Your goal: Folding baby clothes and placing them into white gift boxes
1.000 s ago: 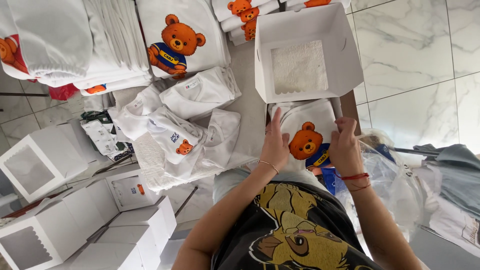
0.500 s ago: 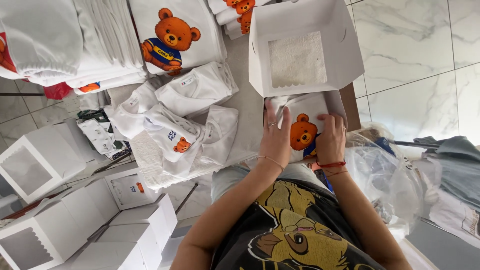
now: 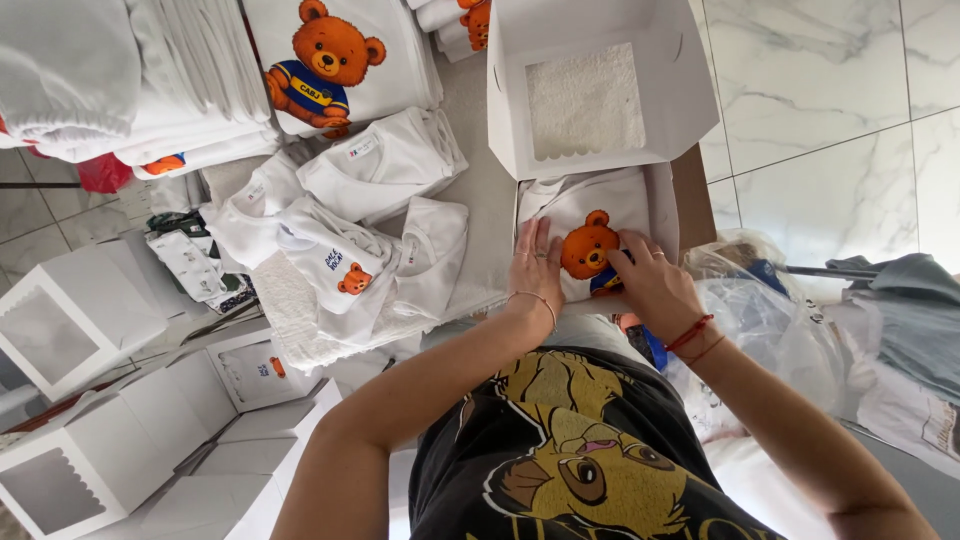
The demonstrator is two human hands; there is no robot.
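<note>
Pressing flat on a folded white garment with a bear print (image 3: 590,245), both hands lie open, fingers together: the left hand (image 3: 535,265) on its left edge, the right hand (image 3: 650,280) over its lower right corner. The garment sits in the shallow lower half of an open white box (image 3: 690,90) at the counter (image 3: 480,130) edge, directly beyond the fingertips. Loose white baby clothes (image 3: 350,240) lie well to the left.

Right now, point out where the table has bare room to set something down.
One bare strip of table, between the loose white garments and the open box. Crowded elsewhere: left hand and right hand cover the folded bear shirt; stacked shirts fill the top.
</note>
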